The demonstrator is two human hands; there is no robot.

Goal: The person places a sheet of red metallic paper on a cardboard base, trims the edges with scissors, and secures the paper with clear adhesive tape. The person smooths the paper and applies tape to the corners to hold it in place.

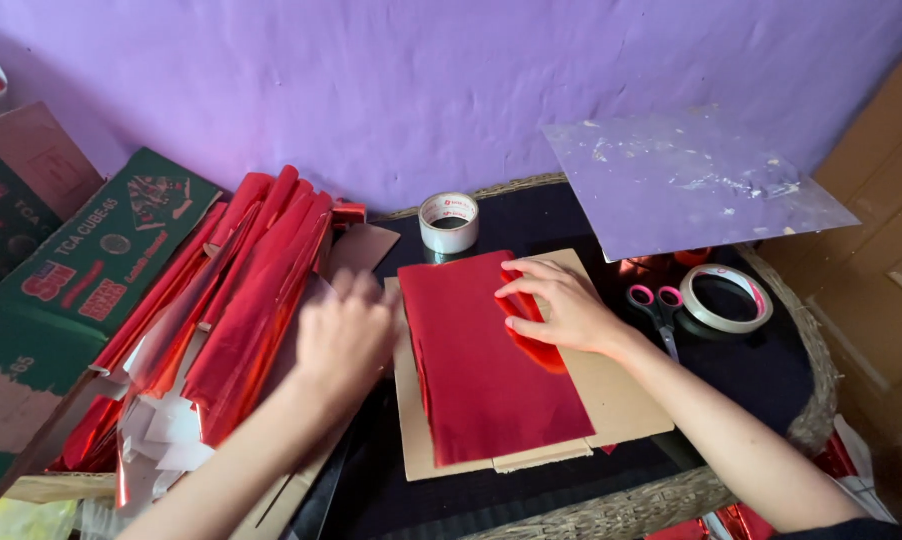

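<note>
Left hand blurred, grip unclear, right hand flat, fingers spread, pressing red foil sheet on cardboard.

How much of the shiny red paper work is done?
Done: one red sheet already lies flat on the brown cardboard.
In hand: the right hand presses the sheet's edge, while the blurred left hand is at the pile of red foil beside it.
Left: that pile looks big. The tape roll and scissors lie untouched.

Motion-blurred left hand; green carton cut off at left edge.
</note>
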